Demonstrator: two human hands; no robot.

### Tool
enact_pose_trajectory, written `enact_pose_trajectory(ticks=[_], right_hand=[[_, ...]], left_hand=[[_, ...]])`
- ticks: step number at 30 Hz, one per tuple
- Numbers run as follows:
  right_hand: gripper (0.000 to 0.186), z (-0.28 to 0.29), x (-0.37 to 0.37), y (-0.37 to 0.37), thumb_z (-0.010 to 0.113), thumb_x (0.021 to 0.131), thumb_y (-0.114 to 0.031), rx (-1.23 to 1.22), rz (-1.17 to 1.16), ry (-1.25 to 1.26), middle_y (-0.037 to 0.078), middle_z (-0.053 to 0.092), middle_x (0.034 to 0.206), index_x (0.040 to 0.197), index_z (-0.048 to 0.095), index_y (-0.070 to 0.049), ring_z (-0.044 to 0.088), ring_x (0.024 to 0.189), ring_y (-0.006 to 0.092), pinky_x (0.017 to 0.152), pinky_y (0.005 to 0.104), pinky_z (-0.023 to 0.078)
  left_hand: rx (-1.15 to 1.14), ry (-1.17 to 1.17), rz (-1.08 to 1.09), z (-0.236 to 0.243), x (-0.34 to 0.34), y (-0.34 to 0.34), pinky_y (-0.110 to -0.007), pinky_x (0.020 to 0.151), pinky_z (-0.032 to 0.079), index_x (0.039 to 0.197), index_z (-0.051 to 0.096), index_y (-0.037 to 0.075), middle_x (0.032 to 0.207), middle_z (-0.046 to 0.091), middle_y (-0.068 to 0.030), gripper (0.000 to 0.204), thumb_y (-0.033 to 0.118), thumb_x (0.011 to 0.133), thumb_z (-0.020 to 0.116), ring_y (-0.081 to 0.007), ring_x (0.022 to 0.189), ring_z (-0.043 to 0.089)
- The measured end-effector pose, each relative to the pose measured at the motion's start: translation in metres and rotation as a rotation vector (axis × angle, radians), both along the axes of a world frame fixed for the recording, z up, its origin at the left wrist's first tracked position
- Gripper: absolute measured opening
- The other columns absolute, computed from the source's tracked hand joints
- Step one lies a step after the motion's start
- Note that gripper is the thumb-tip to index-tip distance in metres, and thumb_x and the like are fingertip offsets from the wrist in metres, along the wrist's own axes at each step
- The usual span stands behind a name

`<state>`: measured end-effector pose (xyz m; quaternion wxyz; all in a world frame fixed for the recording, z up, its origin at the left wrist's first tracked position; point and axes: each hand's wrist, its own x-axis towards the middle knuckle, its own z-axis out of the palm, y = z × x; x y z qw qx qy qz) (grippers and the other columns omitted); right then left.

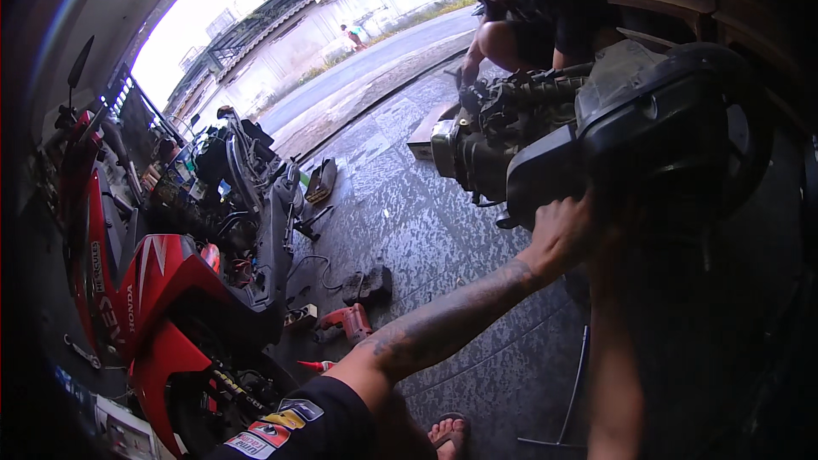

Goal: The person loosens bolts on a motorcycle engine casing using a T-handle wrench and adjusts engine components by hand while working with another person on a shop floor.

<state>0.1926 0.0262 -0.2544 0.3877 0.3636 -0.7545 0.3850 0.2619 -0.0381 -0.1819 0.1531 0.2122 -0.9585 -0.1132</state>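
Observation:
A scooter engine (511, 149) with a long black side cover (613, 140) stands on the right, joined to a dark rear wheel (750, 132). At the cover's lower edge is my left hand (562, 228), its fingers curled closed; whatever they hold is hidden. My right forearm (615, 366) rises from the bottom edge toward the same spot. Deep shadow beneath the cover hides my right hand and its fingers. Across the engine a co-worker crouches, with a hand (469, 72) close to the engine's far end.
On the left stands a partly stripped red scooter (170, 268). A red power drill (345, 322), a dark block-shaped object (366, 285) and a tray (321, 181) lie on the tiled floor (409, 230). A thin metal rod (577, 375) lies near my right forearm. Beyond runs a road (375, 72).

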Motion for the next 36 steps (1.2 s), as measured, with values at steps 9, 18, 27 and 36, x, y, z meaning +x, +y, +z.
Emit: enact_pose_trajectory(ticks=[9, 18, 27, 36], right_hand=[[0.042, -0.034, -0.023, -0.004, 0.055, 0.081, -0.027, 0.175, -0.066, -0.008, 0.019, 0.048, 0.120, 0.119, 0.055, -0.009, 0.042, 0.110, 0.0402, 0.094, 0.0558, 0.031], [0.042, 0.001, 0.004, -0.006, 0.056, 0.081, -0.025, 0.031, -0.072, -0.124, 0.020, 0.049, 0.122, 0.118, 0.055, -0.006, 0.043, 0.115, 0.0364, 0.099, 0.0526, 0.030], [0.029, 0.014, 0.014, -0.029, 0.055, 0.083, -0.026, 0.137, -0.213, -0.420, 0.019, 0.053, 0.112, 0.105, 0.066, -0.011, 0.045, 0.113, 0.0352, 0.101, 0.0536, 0.029], [0.033, -0.017, -0.006, -0.053, 0.059, 0.077, -0.023, 0.004, -0.199, -0.377, 0.014, 0.053, 0.121, 0.107, 0.065, -0.011, 0.043, 0.118, 0.0359, 0.102, 0.0480, 0.031]], left_hand=[[-0.112, 0.071, -0.059, 0.001, -0.002, -0.007, -0.047, 0.056, 0.049, 0.097, 0.055, 0.008, 0.073, 0.063, -0.0197, 0.028, 0.030, 0.081, 0.060, -0.0382, 0.067, 0.063], [0.085, 0.189, 0.017, -0.006, 0.005, -0.019, -0.053, 0.066, 0.048, 0.131, 0.042, 0.016, 0.077, 0.064, -0.0254, 0.052, 0.033, 0.083, 0.052, -0.0445, 0.075, 0.062], [0.092, 0.231, -0.254, -0.013, -0.004, -0.059, -0.044, 0.076, 0.049, 0.115, 0.057, 0.005, 0.094, 0.064, -0.0202, 0.037, 0.019, 0.081, 0.057, -0.0395, 0.089, 0.061], [0.169, 0.075, -0.408, 0.006, -0.001, -0.068, -0.040, 0.074, 0.050, 0.113, 0.052, 0.002, 0.092, 0.063, -0.0188, 0.045, 0.017, 0.072, 0.065, -0.0371, 0.087, 0.061]])
